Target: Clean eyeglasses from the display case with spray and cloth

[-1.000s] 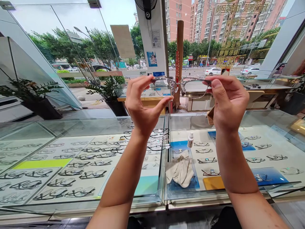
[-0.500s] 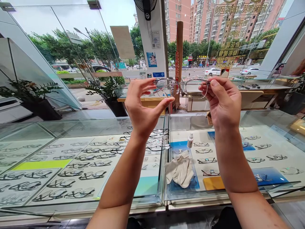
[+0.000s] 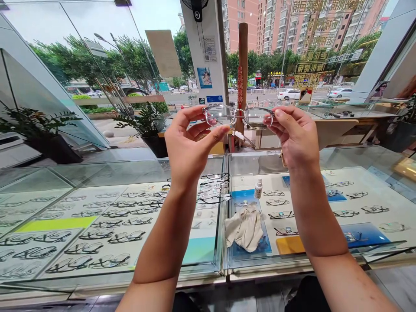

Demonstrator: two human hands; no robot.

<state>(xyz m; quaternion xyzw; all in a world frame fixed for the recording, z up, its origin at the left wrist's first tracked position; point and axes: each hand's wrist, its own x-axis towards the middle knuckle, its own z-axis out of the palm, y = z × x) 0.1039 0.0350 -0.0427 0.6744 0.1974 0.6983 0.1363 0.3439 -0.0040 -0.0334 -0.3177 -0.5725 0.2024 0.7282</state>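
A pair of thin-rimmed glasses (image 3: 239, 116) is held up in front of me, above the glass display counter. My left hand (image 3: 191, 145) has its fingers at the left end of the frame, with the thumb stretched out below the left lens. My right hand (image 3: 297, 134) pinches the right end of the frame between thumb and fingers. Below the glasses, a crumpled beige cloth (image 3: 245, 229) lies on the counter, and a small white bottle (image 3: 258, 189) stands behind it.
Rows of glasses fill the display counter (image 3: 97, 234) on both sides. Several loose frames (image 3: 214, 188) lie near the counter's middle seam. Potted plants (image 3: 147, 125) and a wooden post (image 3: 242, 78) stand beyond, before the windows.
The glasses and both hands have shifted slightly left, and the glasses' angle has changed. A white-tipped temple now shows below the bridge. My left thumb is nearer the left lens.
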